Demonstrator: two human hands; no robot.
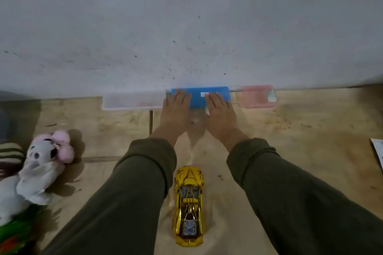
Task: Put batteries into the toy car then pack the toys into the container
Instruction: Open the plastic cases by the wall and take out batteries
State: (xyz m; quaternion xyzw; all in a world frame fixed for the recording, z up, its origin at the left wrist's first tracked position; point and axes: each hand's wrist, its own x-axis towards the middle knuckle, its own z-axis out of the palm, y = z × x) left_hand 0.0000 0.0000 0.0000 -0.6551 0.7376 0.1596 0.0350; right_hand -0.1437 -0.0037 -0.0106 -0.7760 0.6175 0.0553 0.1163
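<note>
While both flat, spread hands, left hand (176, 109) and right hand (219, 109), rest on the blue lid (199, 97) at the floor's wall edge: grip both ends, lift evenly.

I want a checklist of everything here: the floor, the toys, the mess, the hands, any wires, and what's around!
Surface: tan floor, dusty and speckled.
Job's things: gold car upright between the arms; blue box by the wall; plush toys at left.
Clutter: clear lid, pink box, paper at right edge.
Hands: left hand and right hand flat, fingers on the blue box.
Cables: nothing seen.
Surroundings: grey wall, spotted.
</note>
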